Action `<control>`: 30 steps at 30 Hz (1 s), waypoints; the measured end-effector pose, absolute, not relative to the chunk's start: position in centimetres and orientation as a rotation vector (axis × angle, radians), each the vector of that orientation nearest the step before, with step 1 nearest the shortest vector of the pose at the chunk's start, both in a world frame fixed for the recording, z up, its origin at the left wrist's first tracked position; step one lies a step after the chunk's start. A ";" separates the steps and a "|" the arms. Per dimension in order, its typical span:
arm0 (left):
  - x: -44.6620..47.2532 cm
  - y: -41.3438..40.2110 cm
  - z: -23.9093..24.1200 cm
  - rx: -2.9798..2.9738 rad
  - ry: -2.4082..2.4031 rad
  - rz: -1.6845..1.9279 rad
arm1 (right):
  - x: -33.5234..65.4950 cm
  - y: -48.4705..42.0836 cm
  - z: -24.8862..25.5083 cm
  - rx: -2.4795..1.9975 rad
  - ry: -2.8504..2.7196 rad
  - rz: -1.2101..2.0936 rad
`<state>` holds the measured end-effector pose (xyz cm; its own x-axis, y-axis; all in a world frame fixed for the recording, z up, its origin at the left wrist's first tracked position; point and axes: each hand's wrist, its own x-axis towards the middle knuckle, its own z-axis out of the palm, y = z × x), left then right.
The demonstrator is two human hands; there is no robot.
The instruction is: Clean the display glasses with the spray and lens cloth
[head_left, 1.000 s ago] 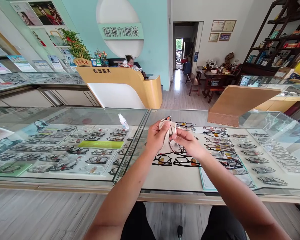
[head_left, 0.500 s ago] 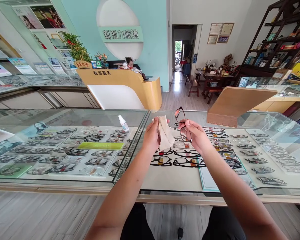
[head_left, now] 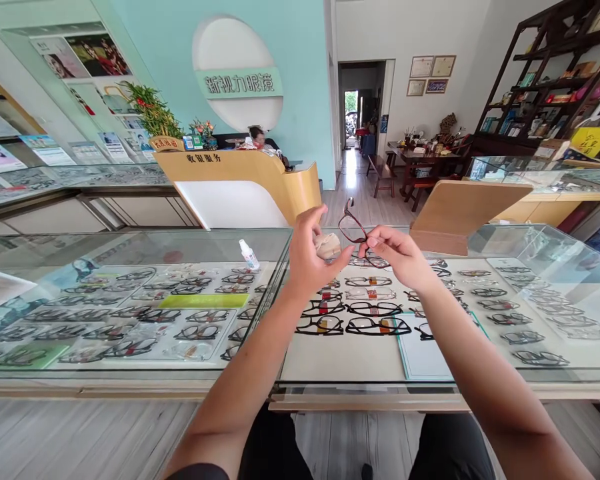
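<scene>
My right hand [head_left: 397,257] pinches a pair of dark reddish-framed eyeglasses [head_left: 353,229] at the frame, above the glass counter. One lens stands up at a tilt; the other sits lower, partly behind my fingers. My left hand [head_left: 310,257] is just left of the glasses, its thumb and forefinger spread wide toward them and apart from the frame. A bunched beige cleaning cloth [head_left: 329,246] shows inside the left palm, apparently held by the curled other fingers, which are mostly hidden.
Below is a glass display counter [head_left: 340,367] with rows of eyeglasses. On its top stand a white spray bottle [head_left: 249,255] at left and a brown open case or box [head_left: 467,213] at right. Farther back, a person [head_left: 257,138] sits behind a yellow-and-white cashier desk [head_left: 225,167].
The cloth, spread out before, is now bunched in my left palm, and that hand's thumb and forefinger have opened toward the glasses. My right hand has turned the glasses and shifted slightly left.
</scene>
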<state>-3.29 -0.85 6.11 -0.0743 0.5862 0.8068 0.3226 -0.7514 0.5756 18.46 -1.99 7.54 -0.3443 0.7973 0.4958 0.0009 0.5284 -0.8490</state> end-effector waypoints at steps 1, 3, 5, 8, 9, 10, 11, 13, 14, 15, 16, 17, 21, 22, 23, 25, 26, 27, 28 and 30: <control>-3.3 -0.4 7.5 2.052 0.966 1.924 | 18.8 -2.4 9.0 -0.688 -1.799 0.904; -3.3 0.4 10.1 2.163 0.905 1.959 | 19.5 -3.3 12.0 -0.659 -1.852 0.787; -3.0 1.0 12.1 2.228 0.841 2.035 | 19.9 -4.5 14.4 -0.658 -1.860 0.691; -2.5 0.8 13.7 2.297 0.776 2.108 | 20.2 -6.1 16.3 -0.693 -1.861 0.640; -2.4 0.5 13.9 2.321 0.772 2.105 | 20.3 -6.5 16.5 -0.693 -1.859 0.632; -2.3 0.2 14.0 2.347 0.773 2.093 | 20.3 -6.9 16.6 -0.693 -1.860 0.627; -2.2 -0.2 14.1 2.371 0.772 2.080 | 20.3 -7.2 16.6 -0.697 -1.864 0.619; -2.2 -0.7 14.0 2.412 0.762 2.062 | 20.3 -7.6 16.5 -0.713 -1.876 0.594; -2.2 -0.9 14.0 2.429 0.752 2.061 | 20.3 -7.7 16.4 -0.719 -1.883 0.575; -2.2 -1.1 13.9 2.441 0.745 2.063 | 20.4 -7.8 16.4 -0.722 -1.893 0.556; -2.2 -1.2 13.8 2.448 0.743 2.068 | 20.5 -7.8 16.4 -0.721 -1.903 0.541; -2.2 -1.3 13.7 2.452 0.744 2.073 | 20.6 -7.8 16.4 -0.717 -1.914 0.527; -1.9 -1.6 13.2 2.485 0.752 2.111 | 20.8 -7.7 16.4 -0.727 -1.939 0.477; -1.8 -1.6 13.1 2.499 0.755 2.126 | 20.7 -7.6 16.3 -0.730 -1.937 0.455; -1.7 -1.6 13.1 2.511 0.766 2.146 | 20.6 -7.6 16.2 -0.733 -1.929 0.426; -1.5 -1.7 13.1 2.506 0.804 2.233 | 20.2 -7.5 16.0 -0.737 -1.883 0.332; -1.4 -1.7 13.1 2.488 0.821 2.298 | 19.9 -7.5 15.9 -0.737 -1.842 0.262; -1.4 -1.7 13.1 2.462 0.833 2.371 | 19.7 -7.5 15.7 -0.735 -1.791 0.182; -1.4 -1.7 13.2 2.429 0.840 2.443 | 19.5 -7.5 15.6 -0.729 -1.736 0.093; -1.5 -1.6 13.2 2.338 0.846 2.564 | 19.1 -7.5 15.4 -0.708 -1.641 -0.082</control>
